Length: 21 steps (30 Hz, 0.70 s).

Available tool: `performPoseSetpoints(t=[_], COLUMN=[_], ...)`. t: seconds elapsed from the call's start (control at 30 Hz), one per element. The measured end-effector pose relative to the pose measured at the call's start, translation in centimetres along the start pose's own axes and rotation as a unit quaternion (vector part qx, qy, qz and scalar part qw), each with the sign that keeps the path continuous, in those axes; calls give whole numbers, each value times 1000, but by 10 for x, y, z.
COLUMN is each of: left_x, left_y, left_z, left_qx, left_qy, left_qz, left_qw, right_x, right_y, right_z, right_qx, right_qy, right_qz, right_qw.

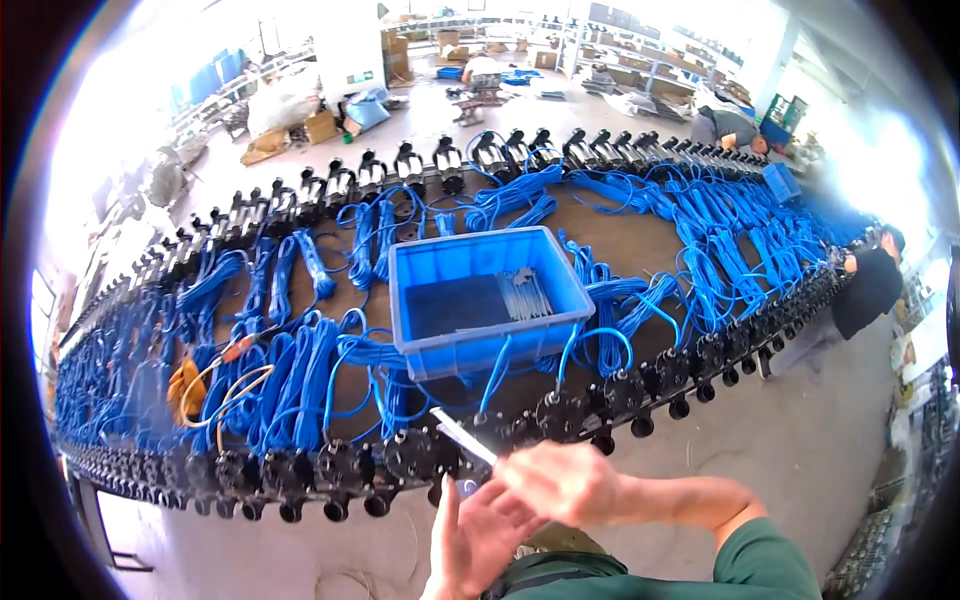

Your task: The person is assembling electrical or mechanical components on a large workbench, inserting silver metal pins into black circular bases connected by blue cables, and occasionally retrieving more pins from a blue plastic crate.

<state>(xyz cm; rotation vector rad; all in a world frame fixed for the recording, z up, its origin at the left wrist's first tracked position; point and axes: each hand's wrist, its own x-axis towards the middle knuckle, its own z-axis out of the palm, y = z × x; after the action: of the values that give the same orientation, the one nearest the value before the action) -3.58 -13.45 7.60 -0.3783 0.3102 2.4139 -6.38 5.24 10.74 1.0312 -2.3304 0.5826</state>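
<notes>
My right hand (562,482) pinches a thin pale strip (463,436) that sticks out to the upper left, over the near row of black pump units (420,455). Just below it, my left hand (478,538) has its palm up and fingers spread, with nothing in it; its fingertips almost touch my right hand. A blue plastic bin (470,352) stands on the bench behind the pumps, holding a small heap of pale strips (523,292).
Coiled blue cables (300,375) cover the long brown bench, with black pump units along both edges. An orange wire (235,385) and an orange cloth (184,388) lie at the left. A person in black (868,290) works at the right end; another bends at the far end (728,126).
</notes>
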Motion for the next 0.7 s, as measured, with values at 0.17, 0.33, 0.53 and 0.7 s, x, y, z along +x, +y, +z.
performPoseSetpoints(t=[0.17, 0.33, 0.53, 0.7], left_x=[74, 102, 108, 115], left_y=[78, 148, 194, 205], left_z=[-28, -72, -34, -31], left_qx=[16, 69, -9, 17], left_qy=[52, 171, 164, 153], left_qz=[105, 80, -11, -33], left_qw=[993, 980, 986, 988], right_x=[50, 38, 5, 4], right_y=[86, 375, 446, 440], right_z=[42, 144, 226, 264], right_qx=[192, -65, -87, -188], right_qy=[-74, -277, -502, -529], right_qz=[-7, 529, 562, 558], right_qw=[979, 800, 651, 611])
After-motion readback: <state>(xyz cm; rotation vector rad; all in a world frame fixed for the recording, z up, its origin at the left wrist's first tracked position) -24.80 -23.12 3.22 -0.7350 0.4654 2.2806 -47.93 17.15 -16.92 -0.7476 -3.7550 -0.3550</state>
